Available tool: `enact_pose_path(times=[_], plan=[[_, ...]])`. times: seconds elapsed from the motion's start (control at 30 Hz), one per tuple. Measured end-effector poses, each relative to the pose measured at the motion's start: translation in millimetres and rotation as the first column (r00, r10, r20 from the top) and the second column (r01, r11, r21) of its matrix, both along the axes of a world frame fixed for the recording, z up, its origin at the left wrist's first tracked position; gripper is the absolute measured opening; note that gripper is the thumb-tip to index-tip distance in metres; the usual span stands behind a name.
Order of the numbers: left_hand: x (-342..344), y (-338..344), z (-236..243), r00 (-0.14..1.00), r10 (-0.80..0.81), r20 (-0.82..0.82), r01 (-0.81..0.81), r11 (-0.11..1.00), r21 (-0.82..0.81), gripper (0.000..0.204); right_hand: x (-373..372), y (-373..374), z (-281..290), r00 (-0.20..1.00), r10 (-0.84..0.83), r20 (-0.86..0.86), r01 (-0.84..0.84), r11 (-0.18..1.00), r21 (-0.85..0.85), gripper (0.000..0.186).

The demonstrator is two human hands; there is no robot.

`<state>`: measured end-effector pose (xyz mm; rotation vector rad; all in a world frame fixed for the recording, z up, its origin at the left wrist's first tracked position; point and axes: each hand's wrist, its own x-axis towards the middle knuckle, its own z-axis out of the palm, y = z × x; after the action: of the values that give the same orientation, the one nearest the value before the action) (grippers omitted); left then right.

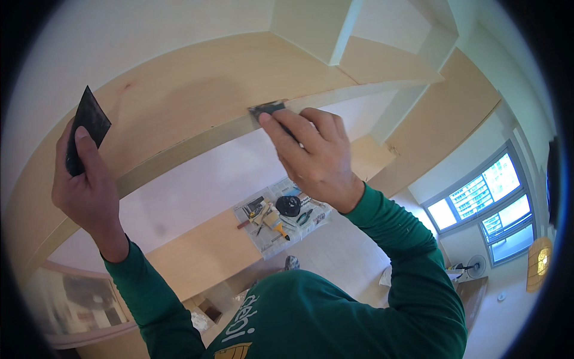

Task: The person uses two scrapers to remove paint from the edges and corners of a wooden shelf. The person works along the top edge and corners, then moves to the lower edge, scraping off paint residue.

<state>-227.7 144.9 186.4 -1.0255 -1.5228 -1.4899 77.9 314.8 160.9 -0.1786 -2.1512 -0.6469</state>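
My left hand [89, 179] grips a dark, flat rectangular putty blade [89, 116], held upright in front of the pale wooden shelf [179, 119] at left. At upper centre my right hand [314, 152] has its fingers pressed on a second dark putty blade [266, 107], which sits at the shelf's front edge [221, 128]. Small dark specks and faint reddish marks show along the board and edge. Whether the right blade touches the top or only the edge is hard to tell.
Below lies a wooden counter [185, 260] with newspaper [257, 239] bearing a black bundle [289, 206], a yellow-handled brush [278, 229] and several tools. An upright white divider [311, 27] stands on the shelf. At right are windows [478, 197], a fan [475, 266] and a yellow wall fixture [541, 263].
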Motion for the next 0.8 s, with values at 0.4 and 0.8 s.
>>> enact_pose_path(times=[0.4, 0.8], plan=[[2, -1, 3, 1.0, 0.012, -0.006, -0.012, 1.0, -0.005, 0.026, 24, 34, 83, 0.931, -0.316, 0.185, 0.356, 0.898, -0.257, 0.026], [-1, -6, -2, 1.0, -0.012, -0.003, 0.012, 1.0, 0.013, 0.026, -30, -3, 128, 0.866, -0.06, 0.497, 0.352, 0.778, -0.52, 0.032]])
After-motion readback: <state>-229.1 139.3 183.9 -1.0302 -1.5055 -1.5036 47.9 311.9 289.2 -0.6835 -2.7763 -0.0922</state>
